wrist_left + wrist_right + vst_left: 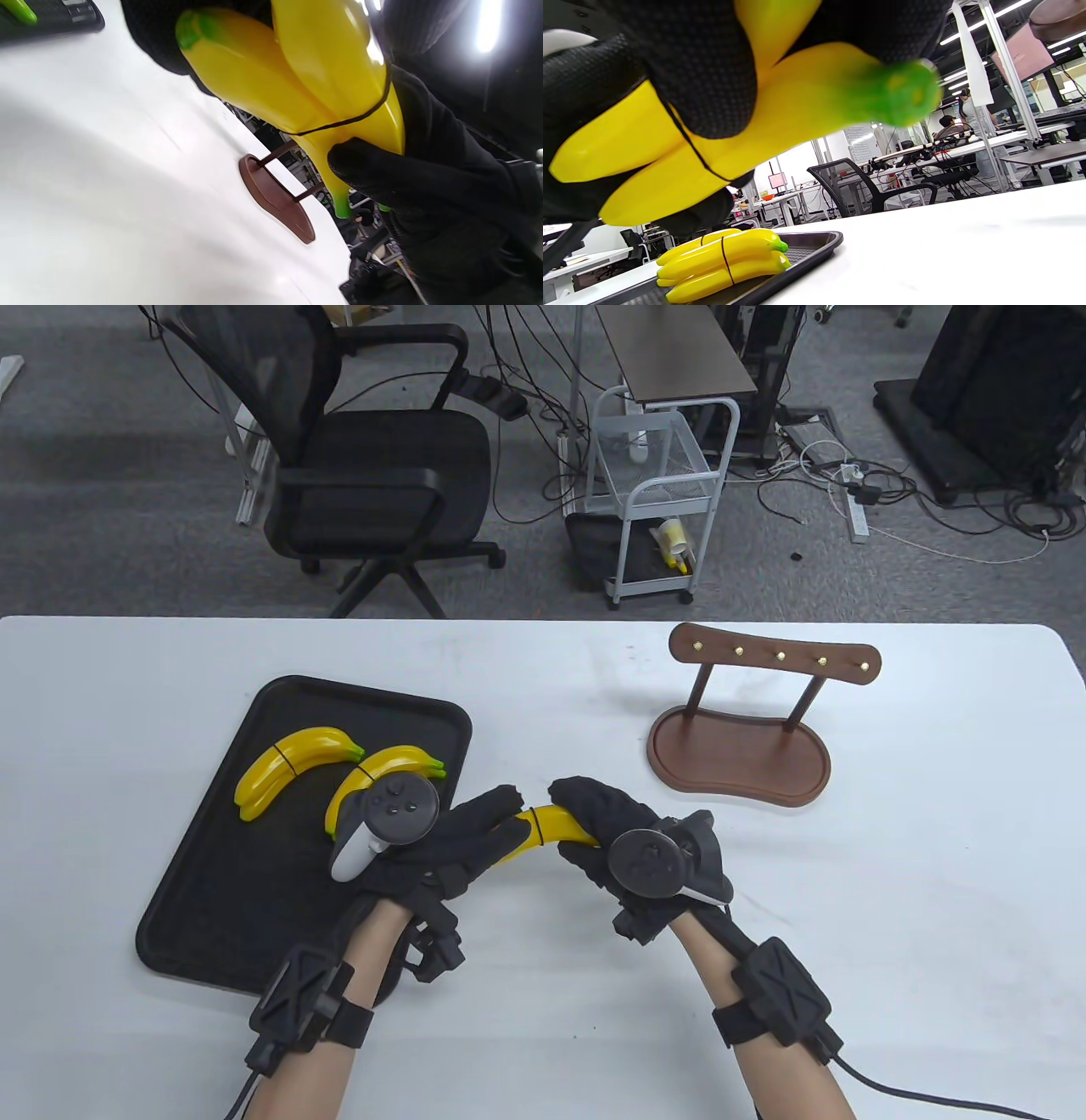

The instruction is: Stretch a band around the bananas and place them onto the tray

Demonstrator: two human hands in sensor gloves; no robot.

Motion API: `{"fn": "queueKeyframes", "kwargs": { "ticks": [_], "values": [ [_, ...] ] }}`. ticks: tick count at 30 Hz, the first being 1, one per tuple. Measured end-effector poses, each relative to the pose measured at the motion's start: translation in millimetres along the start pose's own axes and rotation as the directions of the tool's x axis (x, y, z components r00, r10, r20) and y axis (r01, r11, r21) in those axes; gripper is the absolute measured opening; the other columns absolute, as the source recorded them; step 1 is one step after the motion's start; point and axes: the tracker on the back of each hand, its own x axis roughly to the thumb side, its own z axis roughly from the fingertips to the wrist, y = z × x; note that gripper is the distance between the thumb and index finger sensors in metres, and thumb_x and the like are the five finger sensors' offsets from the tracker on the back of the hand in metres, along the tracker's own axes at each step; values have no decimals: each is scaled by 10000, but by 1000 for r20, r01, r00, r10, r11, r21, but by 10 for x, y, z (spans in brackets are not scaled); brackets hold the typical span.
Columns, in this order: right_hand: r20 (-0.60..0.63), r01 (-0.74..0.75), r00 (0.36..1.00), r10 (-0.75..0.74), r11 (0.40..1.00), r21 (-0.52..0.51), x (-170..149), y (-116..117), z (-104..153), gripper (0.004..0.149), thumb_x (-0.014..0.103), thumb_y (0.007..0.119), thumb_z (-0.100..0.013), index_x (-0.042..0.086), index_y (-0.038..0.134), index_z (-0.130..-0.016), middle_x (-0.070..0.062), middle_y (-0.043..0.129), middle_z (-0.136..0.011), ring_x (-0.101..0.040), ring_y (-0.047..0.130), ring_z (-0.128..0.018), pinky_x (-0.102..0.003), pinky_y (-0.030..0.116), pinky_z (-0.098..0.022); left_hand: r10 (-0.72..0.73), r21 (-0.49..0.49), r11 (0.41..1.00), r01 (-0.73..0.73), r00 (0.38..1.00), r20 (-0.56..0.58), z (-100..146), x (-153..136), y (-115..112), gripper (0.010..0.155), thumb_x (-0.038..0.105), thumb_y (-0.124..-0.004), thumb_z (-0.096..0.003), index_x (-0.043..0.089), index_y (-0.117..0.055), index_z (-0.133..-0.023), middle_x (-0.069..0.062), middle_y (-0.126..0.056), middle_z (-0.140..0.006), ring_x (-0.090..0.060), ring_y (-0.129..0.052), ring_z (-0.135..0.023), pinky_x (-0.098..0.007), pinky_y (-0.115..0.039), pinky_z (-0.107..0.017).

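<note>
Two banded banana pairs [293,768] [377,780] are seen lying on the black tray [212,899], while a third pair [547,827], ringed by one thin black band [538,824], is held just right of the tray's right edge. Its ends are grasped by the curled fingers of the left hand [458,844] and right hand [607,827], above bare white table [891,899] well short of the wooden rack [738,751].

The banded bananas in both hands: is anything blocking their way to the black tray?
Nothing visible blocks it. The banded bananas are held just right of the tray, whose near part looks bare; two bundles lie farther back.
</note>
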Motion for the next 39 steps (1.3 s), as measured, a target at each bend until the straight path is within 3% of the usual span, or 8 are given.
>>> {"fn": "queueKeyframes", "kwargs": {
  "ticks": [4, 9, 15, 22, 30, 39],
  "values": [
    [-42, 30, 999, -29, 999, 18, -24, -1, -9, 680, 345, 930, -450, 122, 652, -1030, -117, 798, -998, -321, 890, -833, -427, 810, -570, -71, 61, 996, 69, 997, 29, 36, 89, 30, 679, 566, -649, -608, 165, -524, -1141, -139, -640, -1184, -415, -774, -1007, -555, -636, -746],
    [-114, 92, 990, -86, 995, 49, -52, 10, -27, 680, 339, 929, -456, 101, 656, -1031, -137, 802, -992, -336, 893, -824, -437, 812, -561, -259, 118, 961, 251, 964, 56, 61, 236, -17, 672, 558, -726, -573, 216, -547, -1123, -85, -676, -1173, -371, -798, -1011, -528, -654, -760],
    [-158, 141, 979, -128, 987, 71, -60, 23, -33, 680, 331, 932, -455, 76, 667, -1027, -159, 809, -983, -355, 901, -809, -447, 817, -548, -526, 188, 838, 513, 850, 27, 78, 370, -119, 686, 527, -795, -543, 243, -543, -1113, -26, -741, -1129, -309, -881, -964, -484, -723, -742],
    [-149, 154, 979, -137, 981, 115, -77, 74, -22, 684, 336, 911, -468, 77, 638, -1040, -162, 783, -996, -357, 880, -824, -449, 804, -561, -555, 180, 819, 545, 832, 6, 64, 369, -173, 671, 477, -823, -549, 216, -554, -1106, -28, -784, -1081, -295, -914, -927, -477, -747, -722],
    [-153, 307, 946, -285, 939, 154, -180, 140, -3, 716, 370, 856, -505, 89, 546, -1086, -176, 674, -1069, -391, 781, -909, -501, 741, -611, -567, 203, 804, 558, 823, -16, 98, 352, -179, 663, 474, -838, -545, 191, -589, -1090, -35, -823, -1053, -273, -944, -891, -460, -766, -709],
    [-184, 422, 896, -405, 904, 67, -313, 6, 6, 710, 409, 820, -521, 91, 541, -1092, -178, 662, -1080, -407, 763, -922, -508, 732, -616, -549, 207, 796, 569, 823, -150, 289, 82, 122, 659, 471, -847, -540, 193, -600, -1084, -35, -832, -1049, -273, -949, -887, -459, -768, -706]
  ]
}}
